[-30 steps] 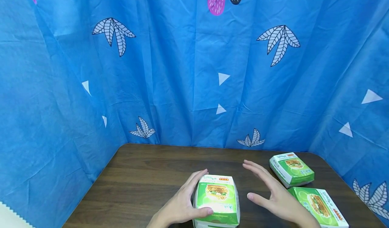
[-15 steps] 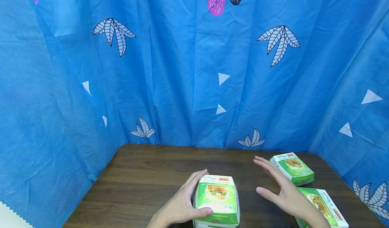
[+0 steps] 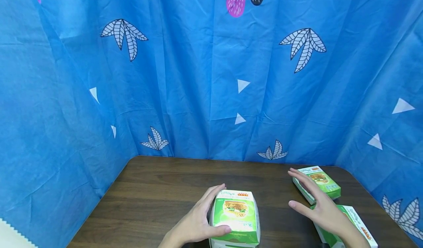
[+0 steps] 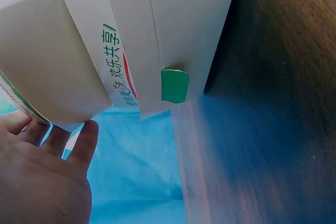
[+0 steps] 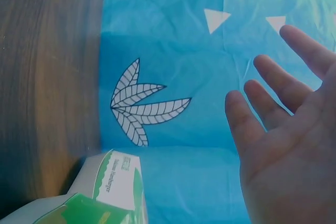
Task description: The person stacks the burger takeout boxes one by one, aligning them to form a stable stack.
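Note:
In the head view, my left hand grips a green and white paper burger box with a burger printed on its top. The thumb lies over the near left corner and the fingers reach along the left side to the far edge. White side panels and a green tab show in the left wrist view; whether another box sits under it, I cannot tell. My right hand, fingers spread and holding nothing, is over the right part of the table. Behind it are a far burger box and a nearer burger box, partly covered.
A dark wood table carries the boxes. Blue curtain with leaf and triangle prints hangs along the back and both sides. A pale zigzag-edged piece shows at the lower left corner.
My right hand has moved steadily right, away from the gripped box, and now overlaps both right-hand boxes. The left hand and its burger box have stayed in place.

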`<state>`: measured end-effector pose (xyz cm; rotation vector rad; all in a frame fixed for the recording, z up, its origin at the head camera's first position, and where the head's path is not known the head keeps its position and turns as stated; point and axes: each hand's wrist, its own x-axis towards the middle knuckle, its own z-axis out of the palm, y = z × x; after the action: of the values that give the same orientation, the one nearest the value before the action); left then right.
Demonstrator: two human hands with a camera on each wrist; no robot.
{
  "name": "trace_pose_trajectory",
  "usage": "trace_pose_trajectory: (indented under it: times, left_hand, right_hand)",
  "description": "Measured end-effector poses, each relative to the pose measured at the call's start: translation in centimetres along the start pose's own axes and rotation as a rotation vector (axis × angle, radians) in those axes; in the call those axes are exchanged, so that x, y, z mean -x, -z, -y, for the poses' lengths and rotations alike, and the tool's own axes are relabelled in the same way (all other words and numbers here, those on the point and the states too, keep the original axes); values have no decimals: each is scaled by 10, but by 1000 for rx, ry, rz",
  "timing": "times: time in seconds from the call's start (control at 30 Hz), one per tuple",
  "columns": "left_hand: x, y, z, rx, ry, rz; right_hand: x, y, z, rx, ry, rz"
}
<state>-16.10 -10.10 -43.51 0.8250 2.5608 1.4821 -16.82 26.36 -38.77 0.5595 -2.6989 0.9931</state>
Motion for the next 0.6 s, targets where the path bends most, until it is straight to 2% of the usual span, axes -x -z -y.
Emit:
trace_pose_trajectory:
  times: [0.2,0.6]
  left_hand:
    - [0,0,3,-11,-58,-15]
    - [-1,-2,7,-63,-138,-53]
  right_hand:
    - [-1,3,-7,-21,-36,-15]
    - [5,25,-22,37,-105,0]
